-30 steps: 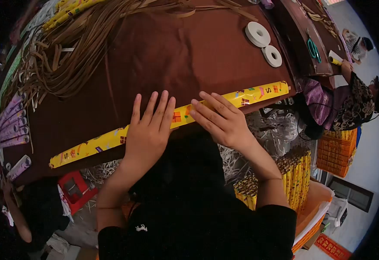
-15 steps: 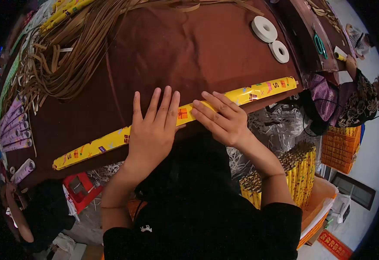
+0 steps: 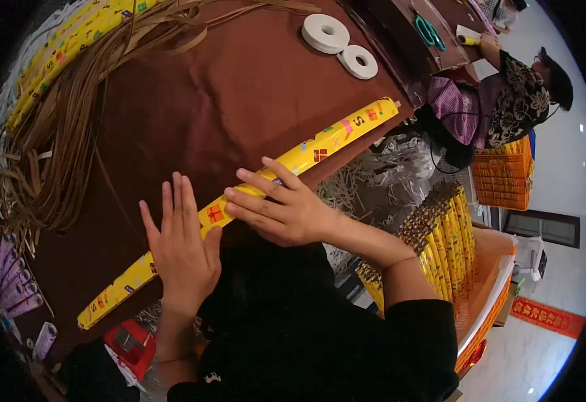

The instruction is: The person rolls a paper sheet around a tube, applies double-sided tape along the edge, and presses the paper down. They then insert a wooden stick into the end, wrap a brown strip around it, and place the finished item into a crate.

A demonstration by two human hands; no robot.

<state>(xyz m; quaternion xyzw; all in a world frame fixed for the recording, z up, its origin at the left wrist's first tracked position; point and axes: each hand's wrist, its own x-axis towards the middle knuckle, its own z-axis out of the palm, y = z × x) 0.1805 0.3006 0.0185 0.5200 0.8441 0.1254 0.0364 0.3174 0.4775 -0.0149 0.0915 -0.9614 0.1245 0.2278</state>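
Observation:
A long yellow tube of wrapping paper (image 3: 333, 147), printed with gifts and letters, lies slantwise along the near edge of the brown-covered table. My left hand (image 3: 184, 251) rests flat over its lower-left half, fingers stretched out and thumb apart. Further up the tube, my right hand (image 3: 286, 211) lies across it with fingers extended and slightly spread. Both palms face down, and neither hand grips the tube. What is under the palms is hidden.
Brown strips (image 3: 58, 134) are heaped at the left, beside yellow rolls (image 3: 72, 47). White tape rolls (image 3: 325, 33) lie at the back, purple tubes (image 3: 18, 285) at left. A crate of upright yellow tubes (image 3: 450, 248) stands at right. A co-worker (image 3: 517, 100) is at the far right.
The view has turned and shifted, so the table and tube appear more tilted. Both hands remain flat on the tube; my left thumb now shows apart from the fingers.

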